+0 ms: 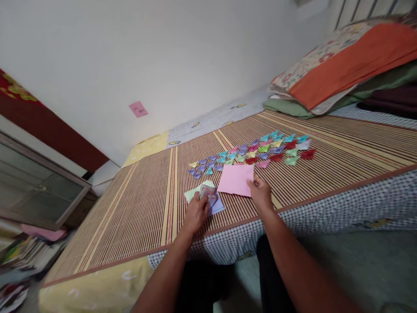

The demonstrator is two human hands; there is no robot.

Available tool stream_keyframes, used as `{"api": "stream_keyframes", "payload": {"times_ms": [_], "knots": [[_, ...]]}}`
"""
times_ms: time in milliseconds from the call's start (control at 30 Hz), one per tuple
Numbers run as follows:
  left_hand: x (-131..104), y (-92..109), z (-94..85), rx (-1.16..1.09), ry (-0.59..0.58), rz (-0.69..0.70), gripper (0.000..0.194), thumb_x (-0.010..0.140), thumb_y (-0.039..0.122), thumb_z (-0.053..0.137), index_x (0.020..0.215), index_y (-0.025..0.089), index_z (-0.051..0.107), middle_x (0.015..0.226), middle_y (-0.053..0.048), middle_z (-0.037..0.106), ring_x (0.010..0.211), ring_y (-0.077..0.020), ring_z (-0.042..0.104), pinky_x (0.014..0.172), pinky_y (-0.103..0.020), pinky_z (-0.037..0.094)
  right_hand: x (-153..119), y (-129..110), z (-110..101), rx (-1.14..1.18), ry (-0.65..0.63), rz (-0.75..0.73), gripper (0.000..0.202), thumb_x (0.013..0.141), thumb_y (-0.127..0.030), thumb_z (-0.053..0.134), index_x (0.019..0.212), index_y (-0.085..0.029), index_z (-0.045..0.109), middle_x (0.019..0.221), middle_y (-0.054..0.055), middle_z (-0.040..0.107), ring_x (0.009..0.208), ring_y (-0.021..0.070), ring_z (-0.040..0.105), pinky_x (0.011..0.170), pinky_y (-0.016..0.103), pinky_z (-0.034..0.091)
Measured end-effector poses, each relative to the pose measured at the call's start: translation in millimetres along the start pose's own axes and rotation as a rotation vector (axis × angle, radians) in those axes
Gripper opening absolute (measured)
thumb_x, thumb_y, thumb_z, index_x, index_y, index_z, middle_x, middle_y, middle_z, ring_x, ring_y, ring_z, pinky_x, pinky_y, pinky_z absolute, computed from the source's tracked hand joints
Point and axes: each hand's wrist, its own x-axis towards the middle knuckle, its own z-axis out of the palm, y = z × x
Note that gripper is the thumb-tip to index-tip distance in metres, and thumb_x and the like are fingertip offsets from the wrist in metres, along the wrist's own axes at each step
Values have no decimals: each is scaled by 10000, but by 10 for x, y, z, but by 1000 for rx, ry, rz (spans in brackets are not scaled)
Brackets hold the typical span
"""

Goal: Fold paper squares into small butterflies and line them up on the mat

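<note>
A square sheet of pink paper [235, 179] is pinched at its right edge between the thumb and fingers of my right hand [261, 192]. Closed around a small block with striped, multicoloured sides [208, 192] is my left hand [196, 211]; the block's exact kind is unclear. Beneath that hand lie loose coloured sheets, a pale green sheet [192, 194] and a lavender sheet [217, 206]. Just beyond the pink paper, small folded paper boats [263, 148] in many colours stand in several rows, and the sheet's far edge comes close to the nearest ones.
The striped bamboo mat [143, 204] covers a bed with a checked sheet [312, 217] along its front edge. A folded quilt and pillow pile [355, 61] rests at the back right. A pink note [138, 109] is on the wall, and a glass-fronted cabinet [39, 182] stands left.
</note>
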Motion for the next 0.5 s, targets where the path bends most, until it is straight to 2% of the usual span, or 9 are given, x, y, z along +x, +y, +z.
{"api": "stream_keyframes", "payload": {"times_ms": [133, 267, 400, 500], "knots": [[47, -118, -35, -28, 7, -52, 274, 987, 338, 641, 1200, 166, 654, 1203, -89, 675, 991, -220, 679, 850, -423, 590, 3, 1, 5, 17, -2, 7, 345, 997, -350, 662, 1287, -165, 636, 1283, 93, 663, 1071, 256, 687, 892, 453, 596], [45, -179, -60, -45, 26, -64, 275, 987, 342, 642, 1193, 160, 656, 1183, -87, 684, 999, -224, 682, 855, -428, 590, 16, 6, 11, 33, 4, 20, 345, 997, -349, 661, 1288, -165, 635, 1282, 94, 663, 1067, 254, 688, 888, 450, 598], [-43, -65, -18, -31, 43, -32, 182, 1014, 295, 561, 1046, 182, 700, 1123, -80, 626, 950, -198, 653, 853, -361, 545, 26, 26, 11, 40, 3, 23, 344, 997, -350, 662, 1286, -164, 637, 1280, 93, 664, 1064, 254, 689, 884, 447, 599], [-110, 58, 28, 4, 43, 15, 181, 962, 346, 639, 1074, 223, 711, 1149, -87, 581, 1014, -236, 622, 890, -361, 515, 30, 44, 12, 38, 5, 16, 344, 997, -349, 662, 1286, -165, 636, 1279, 93, 665, 1062, 252, 689, 884, 447, 599]]}}
